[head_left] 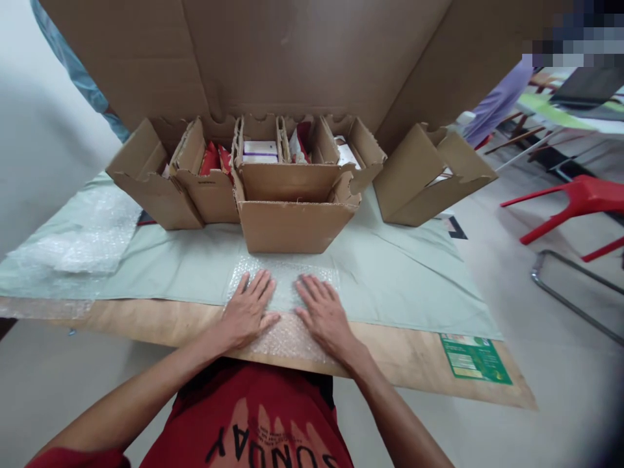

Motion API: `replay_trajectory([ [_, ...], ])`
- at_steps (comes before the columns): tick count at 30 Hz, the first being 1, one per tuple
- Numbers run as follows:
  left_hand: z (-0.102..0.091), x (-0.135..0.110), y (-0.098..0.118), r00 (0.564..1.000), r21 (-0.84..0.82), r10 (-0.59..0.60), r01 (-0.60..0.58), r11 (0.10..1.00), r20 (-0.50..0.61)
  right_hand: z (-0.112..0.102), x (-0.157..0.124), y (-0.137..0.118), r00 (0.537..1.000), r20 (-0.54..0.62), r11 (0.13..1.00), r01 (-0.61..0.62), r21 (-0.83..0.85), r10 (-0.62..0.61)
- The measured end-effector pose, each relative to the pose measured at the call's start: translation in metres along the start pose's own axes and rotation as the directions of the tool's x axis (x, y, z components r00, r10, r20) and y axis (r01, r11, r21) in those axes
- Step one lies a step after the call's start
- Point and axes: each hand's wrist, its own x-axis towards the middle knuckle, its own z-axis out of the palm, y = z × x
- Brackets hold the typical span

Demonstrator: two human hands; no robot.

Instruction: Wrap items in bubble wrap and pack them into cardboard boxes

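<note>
My left hand and my right hand lie flat, palms down and fingers stretched out, side by side on a sheet of bubble wrap. The sheet rests on the pale green cloth and hangs over the front edge of the wooden table. Right behind the sheet stands an open brown cardboard box, its inside hidden from here. Neither hand holds anything.
Several open cardboard bins with red and white packets stand in a row under a tall cardboard wall. Another cardboard box sits at the right. More bubble wrap lies far left. A green label lies at the table's right; a red chair stands beyond.
</note>
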Motion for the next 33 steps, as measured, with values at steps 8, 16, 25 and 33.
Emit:
replay_trajectory([
  [8, -0.024, -0.052, -0.012, 0.992, -0.134, 0.094, -0.082, 0.988, 0.084, -0.032, -0.112, 0.043, 0.988, -0.143, 0.994, -0.045, 0.101, 0.059],
  [16, -0.038, -0.054, -0.002, 0.961, -0.286, 0.205, -0.147, 0.947, 0.186, -0.021, -0.086, -0.003, 0.935, -0.353, 0.956, 0.084, 0.281, 0.021],
  [25, -0.050, -0.045, -0.029, 0.886, -0.678, -0.455, 0.388, 0.625, 0.088, -0.036, -0.068, 0.006, 0.898, -0.166, 0.701, -0.190, 0.687, 0.407],
  [33, -0.043, -0.003, -0.035, 0.818, -0.735, -0.569, 0.436, 0.518, 0.085, -0.029, -0.044, 0.017, 0.780, -0.134, 0.514, -0.262, 0.817, 0.611],
])
